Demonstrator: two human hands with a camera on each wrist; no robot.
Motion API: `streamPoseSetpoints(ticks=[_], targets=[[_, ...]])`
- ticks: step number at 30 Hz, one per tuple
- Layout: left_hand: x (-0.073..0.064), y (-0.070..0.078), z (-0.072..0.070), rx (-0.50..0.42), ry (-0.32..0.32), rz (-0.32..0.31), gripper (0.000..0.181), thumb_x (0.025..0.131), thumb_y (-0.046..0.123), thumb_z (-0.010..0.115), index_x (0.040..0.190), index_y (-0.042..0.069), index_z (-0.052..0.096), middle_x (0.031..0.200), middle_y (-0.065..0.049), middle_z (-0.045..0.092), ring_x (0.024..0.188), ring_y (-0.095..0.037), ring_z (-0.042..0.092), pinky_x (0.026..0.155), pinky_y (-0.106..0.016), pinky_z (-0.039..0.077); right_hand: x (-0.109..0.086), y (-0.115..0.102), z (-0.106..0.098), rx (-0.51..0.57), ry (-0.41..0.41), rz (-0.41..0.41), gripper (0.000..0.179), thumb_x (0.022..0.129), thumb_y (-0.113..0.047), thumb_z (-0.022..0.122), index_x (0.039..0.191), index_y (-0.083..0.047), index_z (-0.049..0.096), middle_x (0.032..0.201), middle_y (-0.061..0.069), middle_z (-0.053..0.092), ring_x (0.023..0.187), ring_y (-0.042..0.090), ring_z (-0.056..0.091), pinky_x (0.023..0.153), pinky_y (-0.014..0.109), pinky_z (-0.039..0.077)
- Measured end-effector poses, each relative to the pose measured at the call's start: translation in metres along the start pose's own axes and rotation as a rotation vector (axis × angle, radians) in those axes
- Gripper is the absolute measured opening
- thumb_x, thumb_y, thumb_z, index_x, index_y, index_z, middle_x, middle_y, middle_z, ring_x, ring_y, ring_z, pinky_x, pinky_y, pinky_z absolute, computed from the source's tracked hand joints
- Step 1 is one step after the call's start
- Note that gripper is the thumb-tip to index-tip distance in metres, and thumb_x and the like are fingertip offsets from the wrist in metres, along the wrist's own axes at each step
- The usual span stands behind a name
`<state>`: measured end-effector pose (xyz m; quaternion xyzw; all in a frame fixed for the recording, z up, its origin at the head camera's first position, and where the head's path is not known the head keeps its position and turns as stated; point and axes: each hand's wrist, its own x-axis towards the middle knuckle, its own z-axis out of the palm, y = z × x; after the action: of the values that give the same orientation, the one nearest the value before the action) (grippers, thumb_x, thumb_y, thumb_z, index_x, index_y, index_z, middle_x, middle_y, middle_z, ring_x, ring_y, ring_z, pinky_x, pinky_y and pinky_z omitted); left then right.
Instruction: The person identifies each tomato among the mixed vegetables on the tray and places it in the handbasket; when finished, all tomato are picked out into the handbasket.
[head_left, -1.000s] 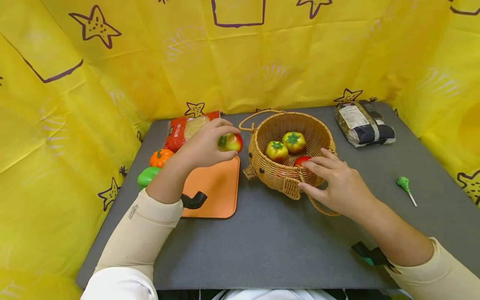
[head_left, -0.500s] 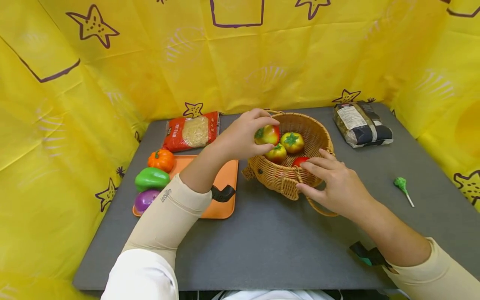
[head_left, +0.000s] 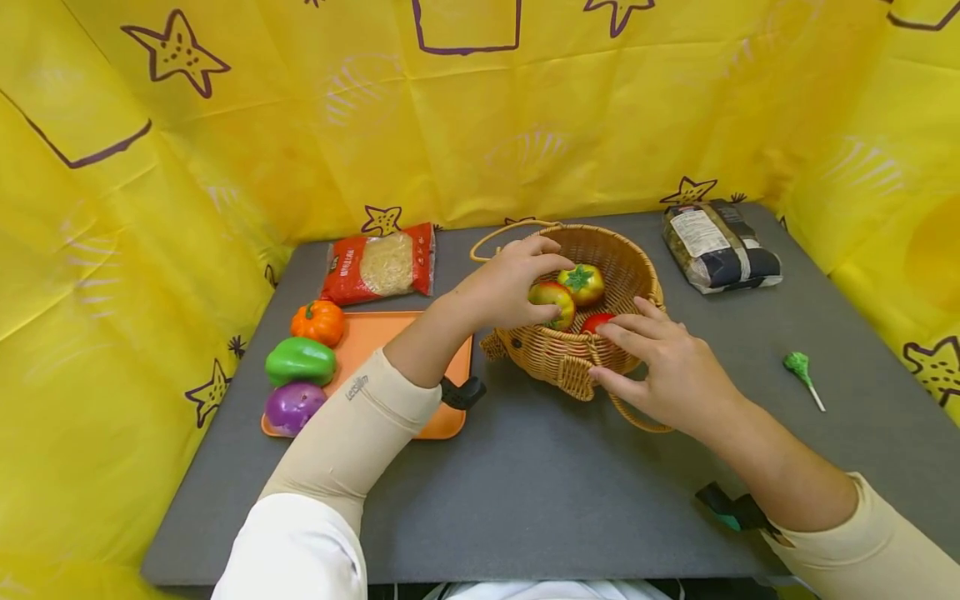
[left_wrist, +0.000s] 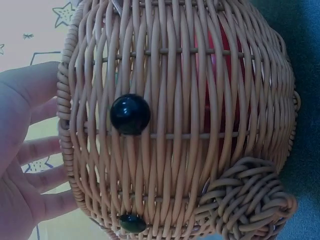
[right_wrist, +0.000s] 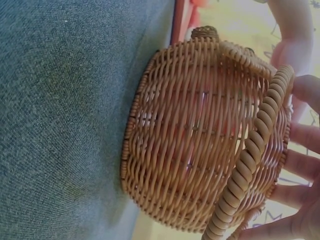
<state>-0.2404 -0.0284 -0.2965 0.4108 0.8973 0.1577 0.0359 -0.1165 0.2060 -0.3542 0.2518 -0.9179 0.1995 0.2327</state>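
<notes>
A wicker basket (head_left: 555, 354) shaped like an animal, with black bead eyes, stands mid-table. Inside lie a yellow-green toy tomato (head_left: 582, 284) with a green star-shaped leaf and a red piece (head_left: 597, 322), partly hidden. My left hand (head_left: 517, 283) reaches over the basket's left rim. Its fingers are spread above a red-and-green toy tomato (head_left: 551, 302), which sits low in the basket with the thumb tip beside it. My right hand (head_left: 667, 358) rests at the right front rim, fingers extended over the edge and thumb outside. In the right wrist view, the basket's handle (right_wrist: 252, 145) hangs before the fingers.
An orange tray (head_left: 378, 329) lies left, with a toy pumpkin (head_left: 318, 323), a green toy pepper (head_left: 301, 362) and a purple vegetable (head_left: 295, 407) along its left side. Behind is a red food bag (head_left: 381, 264). Right: a dark food bag (head_left: 720, 247) and a green-headed stick (head_left: 802, 370).
My left hand has carried the red-and-green toy tomato from above the tray rightward into the basket, and its fingers now stand above it. My right hand has stayed at the rim.
</notes>
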Motion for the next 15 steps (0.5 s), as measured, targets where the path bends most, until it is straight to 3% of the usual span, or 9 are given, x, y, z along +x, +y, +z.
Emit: streamPoseSetpoints(ticks=[8,15], targets=[[-0.021,-0.002,-0.007,0.011,0.099,-0.059,0.054,0.097,0.038,0.068,0.148,0.026,0.055,0.163,-0.005,0.033,0.151,-0.034,0.027,0.117,-0.053,0.036,0.000,0.000,-0.001,-0.002,-0.036,0.020,0.050,0.077,-0.033,0.088,0.121,-0.014,0.075,0.121,0.008,0.073,0.135,0.045,0.052,0.089,0.077,0.045],[-0.059,-0.015,-0.010,0.063,0.176,-0.170,0.065,0.098,0.056,0.059,0.157,0.035,0.041,0.168,-0.003,0.022,0.153,-0.035,0.017,0.111,-0.062,0.039,-0.003,0.001,-0.014,0.035,-0.144,0.079,0.057,0.086,-0.038,0.081,0.137,-0.015,0.066,0.144,0.014,0.060,0.143,0.047,0.042,0.106,0.073,0.037]])
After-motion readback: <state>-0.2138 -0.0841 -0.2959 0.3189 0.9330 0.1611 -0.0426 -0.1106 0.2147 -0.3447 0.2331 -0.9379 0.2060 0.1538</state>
